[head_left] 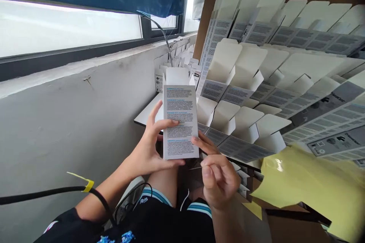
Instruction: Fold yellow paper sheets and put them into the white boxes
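A white box [180,129] with small printed text and blue headings stands upright in front of me, its top flaps open. My left hand [155,140] grips it from the left, with the thumb along the bottom edge and a finger across the printed face. At the lower right of the box is my right hand [218,171], one finger touching its printed side. The thumb and another finger of that hand are pinched on a thin, needle-like item [195,168] just below the box.
Rows of open white boxes [246,121] fill the right side. More boxes [159,74] stand behind by the wall [57,129]. Yellow sheeting [308,186] lies at lower right. A black cable [42,194] with a yellow tag crosses the lower left.
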Action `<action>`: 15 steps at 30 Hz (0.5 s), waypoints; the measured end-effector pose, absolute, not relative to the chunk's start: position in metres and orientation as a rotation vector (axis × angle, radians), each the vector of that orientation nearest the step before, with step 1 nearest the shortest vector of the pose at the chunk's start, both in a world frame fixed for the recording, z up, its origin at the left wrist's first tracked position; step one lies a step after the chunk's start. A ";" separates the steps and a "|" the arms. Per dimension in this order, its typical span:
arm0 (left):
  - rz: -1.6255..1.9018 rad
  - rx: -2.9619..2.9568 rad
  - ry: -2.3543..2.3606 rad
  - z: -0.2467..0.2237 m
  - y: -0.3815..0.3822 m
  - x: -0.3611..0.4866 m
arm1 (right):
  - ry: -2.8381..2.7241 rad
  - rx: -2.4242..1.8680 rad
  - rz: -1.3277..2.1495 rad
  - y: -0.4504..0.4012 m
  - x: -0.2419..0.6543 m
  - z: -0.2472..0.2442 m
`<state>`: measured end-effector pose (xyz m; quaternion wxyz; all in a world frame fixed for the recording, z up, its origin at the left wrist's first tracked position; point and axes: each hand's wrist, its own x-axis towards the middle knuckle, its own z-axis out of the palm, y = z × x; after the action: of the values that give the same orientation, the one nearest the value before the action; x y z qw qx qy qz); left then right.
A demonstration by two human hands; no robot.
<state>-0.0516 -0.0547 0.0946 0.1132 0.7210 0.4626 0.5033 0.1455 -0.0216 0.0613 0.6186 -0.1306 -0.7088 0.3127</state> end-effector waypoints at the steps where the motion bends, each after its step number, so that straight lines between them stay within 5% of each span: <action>1: 1.491 2.124 1.355 0.097 -0.055 -0.051 | -1.642 -0.301 0.672 -0.022 0.146 0.063; 7: 1.558 2.108 1.284 0.101 -0.051 -0.040 | -1.650 -0.280 -0.181 -0.016 0.164 0.093; 15: 1.568 2.088 1.275 0.103 -0.048 -0.032 | -1.737 -0.112 -0.550 0.006 0.173 0.118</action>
<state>-0.0323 -0.0483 0.1027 0.1174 0.7136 0.4356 0.5359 0.1731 0.0064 0.1185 0.6117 -0.0487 -0.7528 -0.2383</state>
